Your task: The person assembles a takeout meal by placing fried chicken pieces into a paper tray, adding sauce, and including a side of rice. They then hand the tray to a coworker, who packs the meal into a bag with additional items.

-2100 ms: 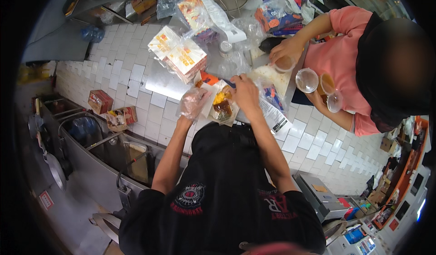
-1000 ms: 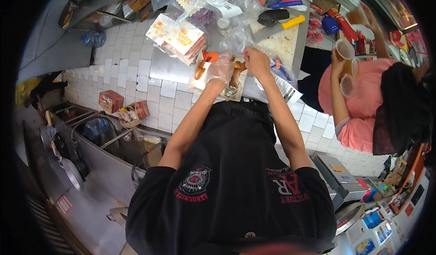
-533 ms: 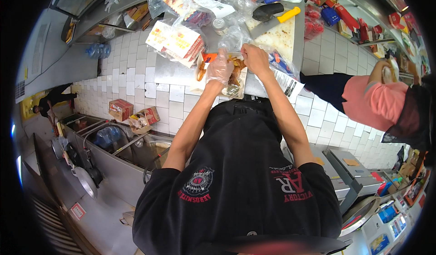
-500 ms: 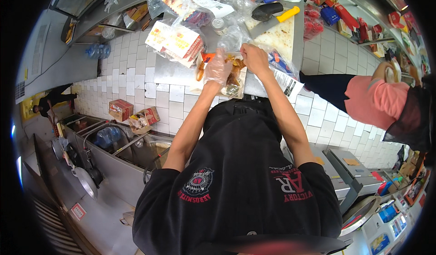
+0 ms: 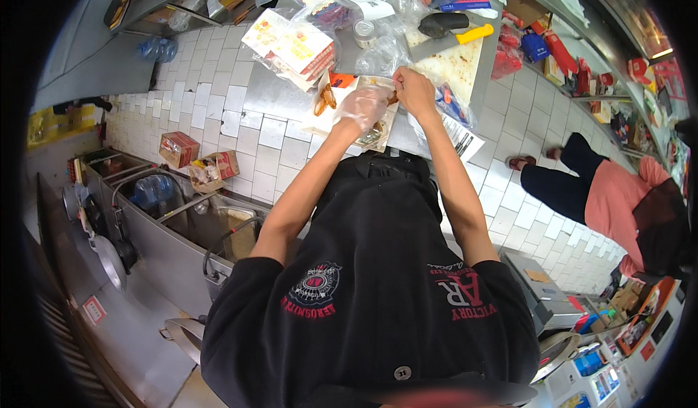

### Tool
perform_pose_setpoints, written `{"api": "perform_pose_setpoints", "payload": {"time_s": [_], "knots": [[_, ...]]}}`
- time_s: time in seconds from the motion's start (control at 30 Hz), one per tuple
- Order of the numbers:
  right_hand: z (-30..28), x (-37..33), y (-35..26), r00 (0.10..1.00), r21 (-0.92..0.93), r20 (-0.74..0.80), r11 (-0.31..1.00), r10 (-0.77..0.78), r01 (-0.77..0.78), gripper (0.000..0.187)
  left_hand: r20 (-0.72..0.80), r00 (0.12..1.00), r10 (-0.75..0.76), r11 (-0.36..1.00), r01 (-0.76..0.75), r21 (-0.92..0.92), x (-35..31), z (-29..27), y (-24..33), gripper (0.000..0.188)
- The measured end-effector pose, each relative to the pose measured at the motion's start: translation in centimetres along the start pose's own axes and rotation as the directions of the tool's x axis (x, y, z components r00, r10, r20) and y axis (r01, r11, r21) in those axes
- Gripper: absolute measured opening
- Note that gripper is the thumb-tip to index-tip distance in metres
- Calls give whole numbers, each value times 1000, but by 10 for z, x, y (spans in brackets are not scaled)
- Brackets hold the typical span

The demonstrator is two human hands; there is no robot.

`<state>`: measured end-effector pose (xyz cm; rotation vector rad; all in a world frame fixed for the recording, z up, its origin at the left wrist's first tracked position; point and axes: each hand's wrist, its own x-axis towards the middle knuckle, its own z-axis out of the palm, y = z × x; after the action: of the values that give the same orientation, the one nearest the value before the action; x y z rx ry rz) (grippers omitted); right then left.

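Centrally, the left hand [image 5: 361, 106], in a clear disposable glove, and the bare right hand [image 5: 414, 92] meet over a clear plastic food bag [image 5: 378, 121]; both pinch its upper edge, fingers closed narrow on the film.

Item held: the bag lies on the steel counter top [image 5: 273, 99], just ahead of the person's black-shirted chest, with brownish fried pieces inside, too small to identify. Its mouth seems not yet sealed; filling looks largely done, closing appears to be what is left.

Adjacent, left: orange-brown fried pieces [image 5: 323, 101] loose on white paper, touching the bag's side.

Adjacent, right: a printed white paper slip [image 5: 454, 135] hanging over the counter edge.

Further out: a white cutting board [image 5: 454, 63] with a yellow-handled knife [image 5: 454, 34] across its far end; a stack of red-and-white printed cartons in clear wrap [image 5: 294, 45]; crumpled clear bags [image 5: 382, 52] near a small lidded jar [image 5: 363, 30].

Periphery: white tiled floor; a steel sink unit [image 5: 171, 223] at lower left; another person in a pink top [image 5: 618, 197] bending at right, well apart from the counter work.
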<state>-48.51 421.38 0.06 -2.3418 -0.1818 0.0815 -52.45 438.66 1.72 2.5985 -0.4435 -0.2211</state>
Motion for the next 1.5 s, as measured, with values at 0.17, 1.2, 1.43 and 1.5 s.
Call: {"api": "perform_pose_setpoints", "payload": {"time_s": [0.17, 1.2, 1.43, 1.5], "knots": [[-1, 5, 6, 1000, 73, 16, 997, 16, -17, 8, 222, 975, 9, 983, -49, 177, 33, 28, 0, 21], [3, 11, 18, 999, 215, 16, 976, 37, -40, 13, -200, 980, -21, 984, -16, -179, -35, -38, -31, 38], [4, 11, 17, 999, 213, 10, 976, 35, -36, 13, 155, 927, -342, 939, 331, 93, 19, -11, 14, 45], [5, 10, 18, 999, 216, -1, 975, 50, -49, 13, 164, 920, -356, 934, 347, 83, 21, -11, 12, 42]]}}
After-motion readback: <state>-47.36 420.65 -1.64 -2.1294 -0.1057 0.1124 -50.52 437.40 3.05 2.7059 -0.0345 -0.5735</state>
